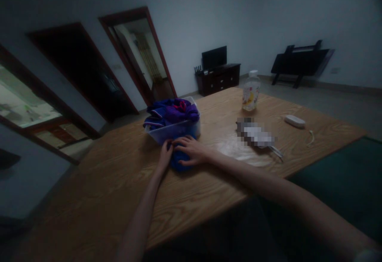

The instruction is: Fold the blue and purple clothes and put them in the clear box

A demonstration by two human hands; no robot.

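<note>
A crumpled piece of bright blue cloth (176, 164) lies on the wooden table, against the near side of a clear plastic bin (158, 135). My right hand (193, 150) rests on top of it with fingers spread. At the cloth's left edge, my left hand (166, 154) has its fingers bent and close together, pinching the fabric; the fingertips are partly hidden. Folded purple and dark blue clothes (170, 111), with white piping and a red patch, fill the bin above its rim.
Right of my hands on the table (221, 198) are a blurred-out flat item (255, 133), a clear bottle with white cap (250, 91) and a white oblong case (295, 121) with a cord. Behind stand a TV cabinet (219, 82) and a folded black table (300, 63).
</note>
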